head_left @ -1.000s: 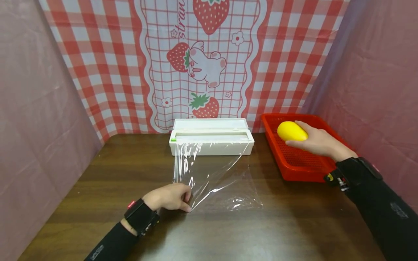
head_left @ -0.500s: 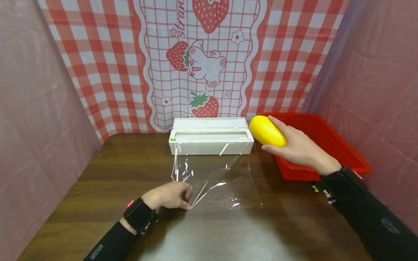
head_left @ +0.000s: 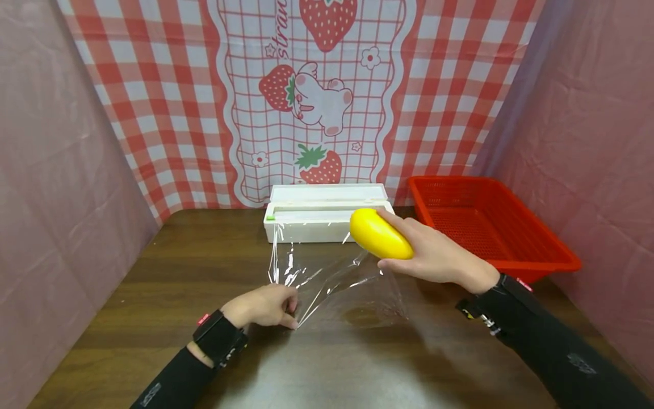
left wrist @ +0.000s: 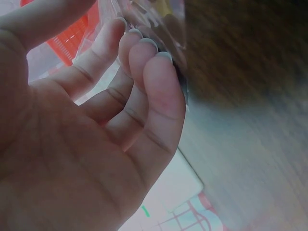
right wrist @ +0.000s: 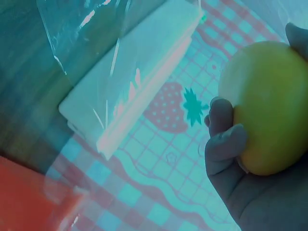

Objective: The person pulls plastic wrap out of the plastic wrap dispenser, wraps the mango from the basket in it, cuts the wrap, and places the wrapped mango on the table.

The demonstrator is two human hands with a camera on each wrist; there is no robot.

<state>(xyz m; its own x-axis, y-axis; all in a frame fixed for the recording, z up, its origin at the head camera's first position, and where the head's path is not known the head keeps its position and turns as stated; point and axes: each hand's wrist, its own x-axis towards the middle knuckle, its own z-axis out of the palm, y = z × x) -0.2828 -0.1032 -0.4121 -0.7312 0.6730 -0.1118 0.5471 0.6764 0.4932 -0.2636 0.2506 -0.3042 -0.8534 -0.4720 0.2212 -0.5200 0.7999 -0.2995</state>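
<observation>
My right hand (head_left: 434, 253) grips a smooth yellow mango (head_left: 380, 233) from its right side, above the stretched cling film. In the right wrist view, curled fingers (right wrist: 226, 144) wrap the mango (right wrist: 269, 106). A sheet of clear cling film (head_left: 337, 284) runs forward from the white dispenser box (head_left: 327, 232), whose lid stands raised. My left hand (head_left: 263, 307) holds the film's near left corner down at the table, where creases gather at the fingertips. The left wrist view shows curled fingers (left wrist: 161, 91) against the film (left wrist: 154, 19); the thumb tip is cut off there.
A red plastic basket (head_left: 536, 264) stands on the right of the brown wooden table (head_left: 168, 272). Behind the dispenser hangs a checked strawberry cloth (head_left: 189, 113). Pink curtains (head_left: 46, 187) close off both sides.
My right hand has carried the mango leftward and lower, from over the red basket to above the film. The left hand stays at the film's corner.
</observation>
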